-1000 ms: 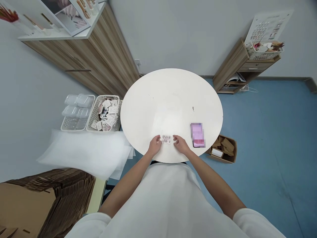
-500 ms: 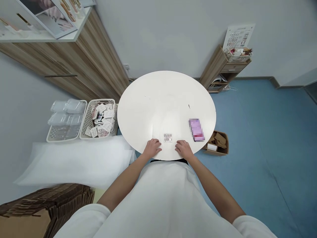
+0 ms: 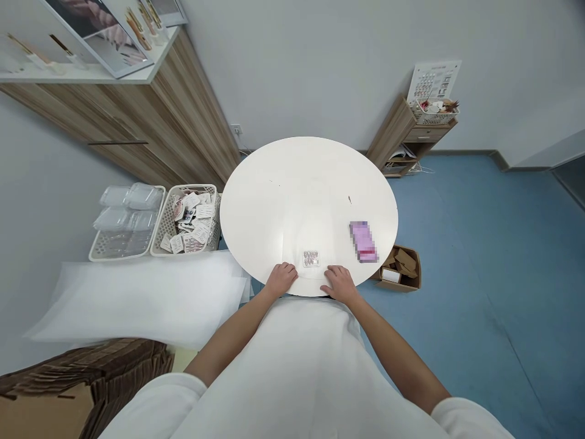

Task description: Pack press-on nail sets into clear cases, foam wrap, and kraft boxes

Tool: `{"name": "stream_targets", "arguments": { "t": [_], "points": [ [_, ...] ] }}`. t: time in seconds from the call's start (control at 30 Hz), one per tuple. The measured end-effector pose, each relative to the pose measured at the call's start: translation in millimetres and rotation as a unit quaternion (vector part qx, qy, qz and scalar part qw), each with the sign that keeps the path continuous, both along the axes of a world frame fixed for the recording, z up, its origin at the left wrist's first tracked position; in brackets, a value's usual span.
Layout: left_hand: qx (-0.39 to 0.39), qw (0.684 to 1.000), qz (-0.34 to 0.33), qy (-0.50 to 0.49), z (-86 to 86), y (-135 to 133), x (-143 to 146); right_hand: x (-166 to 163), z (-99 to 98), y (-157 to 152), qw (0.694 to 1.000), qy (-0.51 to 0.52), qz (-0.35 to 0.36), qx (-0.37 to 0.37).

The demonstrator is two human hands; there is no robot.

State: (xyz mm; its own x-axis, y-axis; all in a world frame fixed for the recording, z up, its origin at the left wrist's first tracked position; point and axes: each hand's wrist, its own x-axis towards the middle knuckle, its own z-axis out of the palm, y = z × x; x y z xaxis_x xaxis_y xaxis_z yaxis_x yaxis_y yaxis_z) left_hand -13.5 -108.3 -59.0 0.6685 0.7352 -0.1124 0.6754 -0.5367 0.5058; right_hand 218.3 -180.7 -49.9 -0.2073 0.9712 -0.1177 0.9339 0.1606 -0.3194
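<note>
A small clear pack of press-on nails [image 3: 311, 258] lies on the round white table [image 3: 301, 189] near its front edge. My left hand [image 3: 281, 278] rests on the table rim just left of the pack, fingers curled down, holding nothing. To the right of the pack my right hand [image 3: 339, 281] lies flat with its fingers spread. Neither hand touches the pack.
A pink phone [image 3: 363, 241] lies on the table's right side. Left of the table stand a basket of small packets [image 3: 189, 221] and a basket of clear cases [image 3: 125, 222], with white foam sheets [image 3: 137, 299] in front. A cardboard box [image 3: 400, 268] sits on the blue floor.
Both hands have let go of the nail pack and drawn back to the table's front edge. The pack stays on the table.
</note>
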Motion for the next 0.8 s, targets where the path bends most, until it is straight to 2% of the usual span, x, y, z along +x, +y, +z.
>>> {"name": "stream_targets", "arguments": {
  "t": [0.13,0.37,0.47,0.57,0.67,0.8],
  "points": [
    [0.014,1.000,0.008,0.009,-1.2,0.9,1.2,-3.4,2.8,2.3,1.000,0.000,-0.007,0.003],
    [-0.013,0.999,0.030,-0.040,3.5,-0.7,0.2,-9.3,4.5,11.1,0.999,0.007,-0.035,0.000],
    [-0.008,0.998,0.039,-0.046,7.1,-2.3,2.2,-14.0,5.6,21.5,0.996,0.029,-0.086,-0.015],
    [-0.004,0.994,0.098,-0.052,10.9,-2.4,11.4,-19.7,6.6,39.5,0.989,0.037,-0.137,-0.051],
    [-0.025,0.989,0.147,-0.008,14.4,0.0,25.9,-23.0,7.5,58.6,0.989,0.031,-0.121,-0.083],
    [-0.074,0.983,0.153,0.065,15.4,3.6,42.3,-20.8,8.0,77.2,0.990,0.026,-0.076,-0.120]
  ]
}}
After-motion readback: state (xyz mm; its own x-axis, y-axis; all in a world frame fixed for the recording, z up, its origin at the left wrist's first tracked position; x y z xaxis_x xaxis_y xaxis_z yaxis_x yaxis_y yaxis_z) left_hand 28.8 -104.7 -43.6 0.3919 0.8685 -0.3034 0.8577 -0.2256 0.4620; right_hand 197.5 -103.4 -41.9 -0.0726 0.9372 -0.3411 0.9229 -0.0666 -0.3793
